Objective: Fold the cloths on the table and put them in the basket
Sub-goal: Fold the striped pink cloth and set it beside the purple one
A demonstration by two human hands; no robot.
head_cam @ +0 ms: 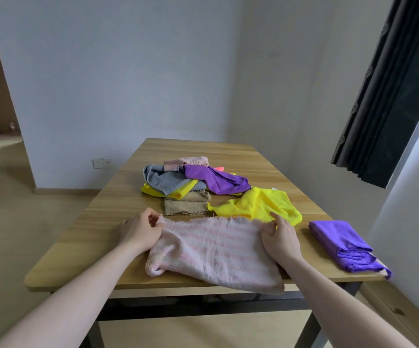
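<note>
**Pink towel spread for folding, a heap still waiting**

From the head camera, looking down over the wooden table point(108, 222): a pink striped towel point(213, 249) lies spread at the near edge, its lower corner drooping over the table's lip. The left hand point(140, 229) pinches the far left corner between thumb and fingertips; the right hand point(280, 237) grips the far right corner, fingers curled into the fabric.

It looks like terry cloth: soft, light, limp, with no stiffness to keep a shape. I'd judge it will sag and bunch wherever it isn't held, so the corners are the sensible places to hold, as now, keeping the edge taut between both hands. It isn't slippery or fragile.

Counting what shows: one pink striped towel in hand; one folded purple cloth point(341, 244) at the near right corner, partly over the edge; one loose yellow cloth point(258, 207) just behind the right hand. The heap point(190, 182) further back holds one grey, one purple, one brown, one pale pink, some yellow, and a sliver of orange; more may be buried.

No basket is in view.
</note>
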